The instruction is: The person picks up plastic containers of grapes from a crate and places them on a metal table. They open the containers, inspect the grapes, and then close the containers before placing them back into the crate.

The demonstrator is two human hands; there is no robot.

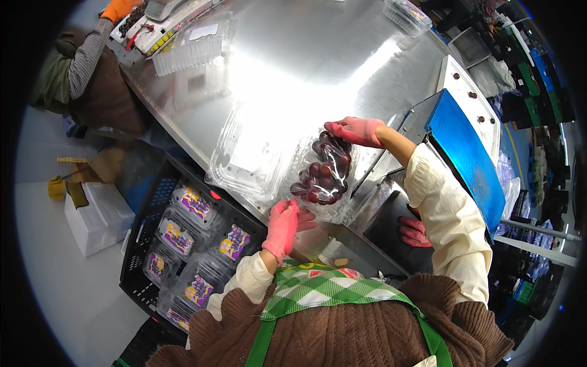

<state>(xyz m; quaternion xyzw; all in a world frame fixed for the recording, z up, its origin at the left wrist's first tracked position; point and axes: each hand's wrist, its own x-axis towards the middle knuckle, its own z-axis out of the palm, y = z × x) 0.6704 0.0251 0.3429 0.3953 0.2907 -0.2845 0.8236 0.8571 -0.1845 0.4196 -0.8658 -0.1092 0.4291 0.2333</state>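
A bunch of dark red grapes (325, 172) under glossy clear film lies in the base of a clear plastic clamshell box on the steel table. The hinged lid (250, 156) lies opened out to the left, with a white rectangle showing on it. My right hand (357, 131), in a pink glove, is closed over the far end of the wrapped bunch. At the box's near edge, just below the lowest grapes, is my left hand (282, 229), also in a pink glove. Its fingers are bent close together; whether they pinch film or the rim is unclear.
Left of me a black crate (149, 195) holds several closed grape boxes (196, 202). More clear boxes (195, 43) stand at the far left, near a co-worker's orange-gloved hand (118, 9). A blue-topped stand (467, 156) and white tray (486, 124) bound the right side.
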